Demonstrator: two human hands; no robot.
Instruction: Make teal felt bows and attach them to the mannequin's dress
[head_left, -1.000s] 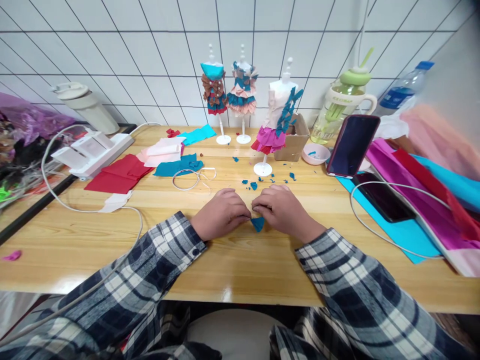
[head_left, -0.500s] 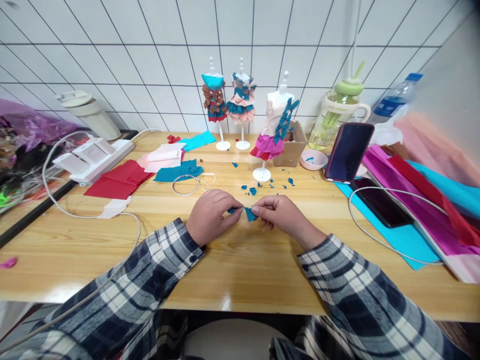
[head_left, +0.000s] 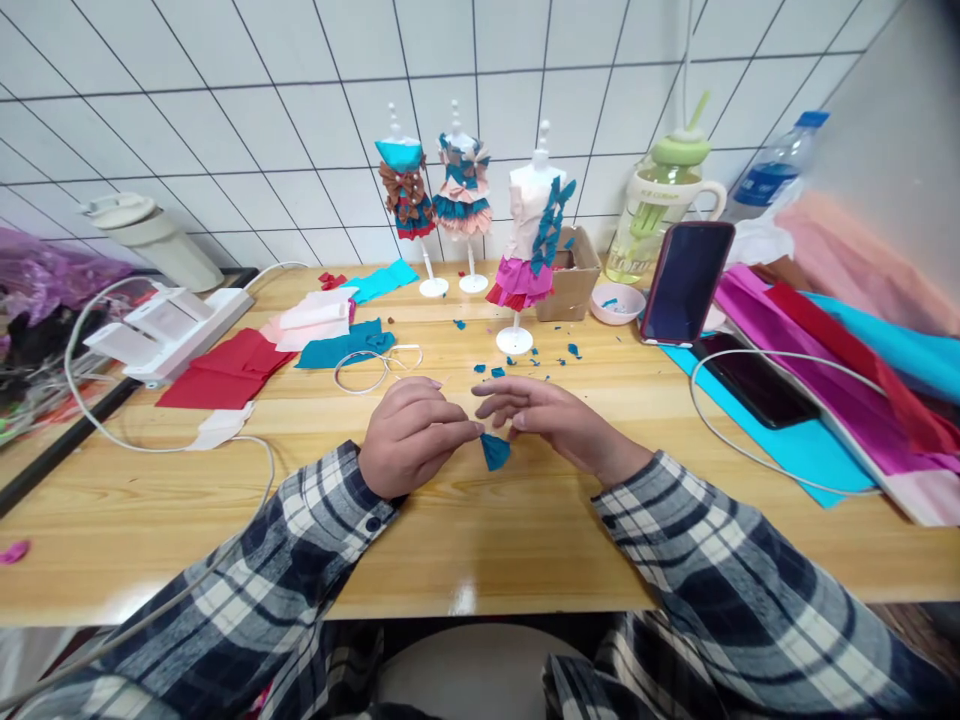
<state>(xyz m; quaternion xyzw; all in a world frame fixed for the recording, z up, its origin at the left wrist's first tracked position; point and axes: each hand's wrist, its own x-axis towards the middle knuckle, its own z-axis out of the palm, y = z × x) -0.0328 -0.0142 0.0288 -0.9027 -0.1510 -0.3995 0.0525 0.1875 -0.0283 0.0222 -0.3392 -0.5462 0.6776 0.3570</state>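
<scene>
Between my hands is a small teal crepe paper piece (head_left: 495,453), fanned wide at its lower end. My left hand (head_left: 416,435) pinches its narrow upper end between thumb and forefinger. Just to the right, my right hand (head_left: 559,425) has its fingers stretched out and apart, close to the paper, with nothing visible in them. Beyond the hands stands a small white dress form (head_left: 527,220) with a magenta ruffled skirt and a strip of teal bows down one side. Several teal paper scraps (head_left: 498,372) lie in front of its base.
Two dressed forms (head_left: 409,190) stand by the tiled wall. A cardboard box (head_left: 570,285), a pink bowl (head_left: 617,303), a propped phone (head_left: 686,285) and a drink jug (head_left: 660,205) are at right. Left are red paper (head_left: 225,370), a thin cord loop (head_left: 361,370) and a power strip (head_left: 187,335).
My right hand has let go of the teal paper and its fingers have spread. The paper now hangs from my left hand, fanned downward. The view has shifted slightly.
</scene>
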